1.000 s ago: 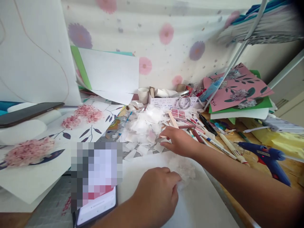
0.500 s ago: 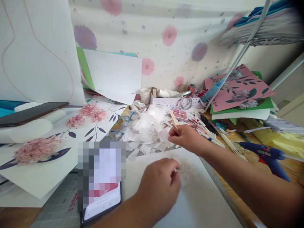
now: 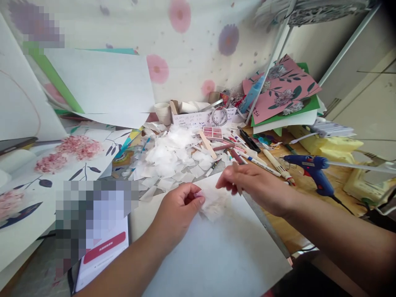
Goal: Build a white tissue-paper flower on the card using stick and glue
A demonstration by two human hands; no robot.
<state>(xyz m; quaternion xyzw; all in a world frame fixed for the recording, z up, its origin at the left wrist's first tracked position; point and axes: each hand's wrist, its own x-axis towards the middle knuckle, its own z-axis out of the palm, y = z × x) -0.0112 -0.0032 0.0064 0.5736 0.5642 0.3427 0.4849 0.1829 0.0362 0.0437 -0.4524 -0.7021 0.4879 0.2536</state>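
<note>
My left hand pinches a small thin piece of tissue paper, faintly pink. Just beyond its fingertips, a whitish ruffled tissue cluster lies on the large white sheet. To the right, my right hand hovers over the sheet's edge, its fingers closed on a thin tan stick that is mostly hidden. A heap of cut white tissue squares spreads behind both hands. Beside the heap lies a flat wooden stick.
A phone stands left of the sheet, near pink flower pictures. Markers, a pink palette and paper cups lie behind. A blue glue gun with its cable rests at right.
My right hand has drawn back from the tissue heap toward the ruffled cluster. My left hand now pinches a tissue piece at the cluster. The view has swung right.
</note>
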